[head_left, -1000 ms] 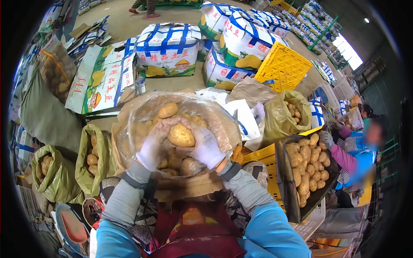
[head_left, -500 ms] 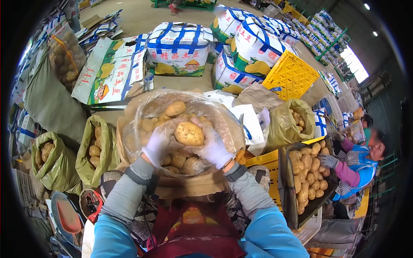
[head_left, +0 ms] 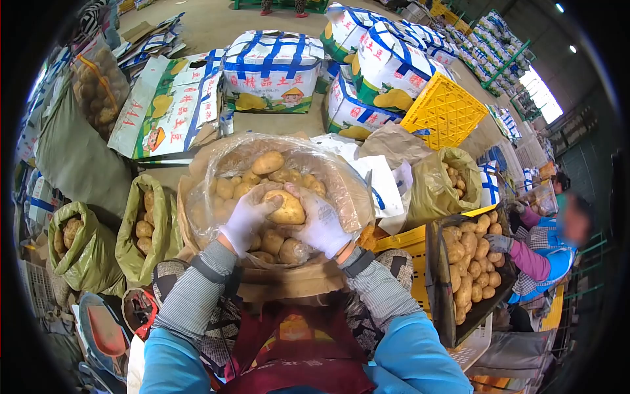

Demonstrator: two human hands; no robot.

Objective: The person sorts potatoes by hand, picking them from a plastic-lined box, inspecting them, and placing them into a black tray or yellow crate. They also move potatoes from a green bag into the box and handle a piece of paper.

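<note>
"Potato [head_left: 287, 209] first — where is it sitting, and what is holding it?"

"It's resting between the left hand [head_left: 249, 213] and the right hand [head_left: 318, 223], above the heap of potatoes [head_left: 270, 243] in the clear plastic bag [head_left: 348, 187]. The left is curling round one end, its thumb apparently lying across the top; the right is cupping the other end."

"How is it likely handling?"

"I'm judging it firm and stiff, fairly light for two hands, its rounded skin perhaps slipping a little. A steady grip is probably doing no harm, but a drop could be bruising it. I'm favouring the two ends, with support underneath — no pinching."

"What is differing from half a second ago?"

"Its broad face was showing then; now it's sitting turned, looking more tapered, and the left hand is covering more of it. The loose potato [head_left: 268, 162] on the heap's far side is staying put."
</note>
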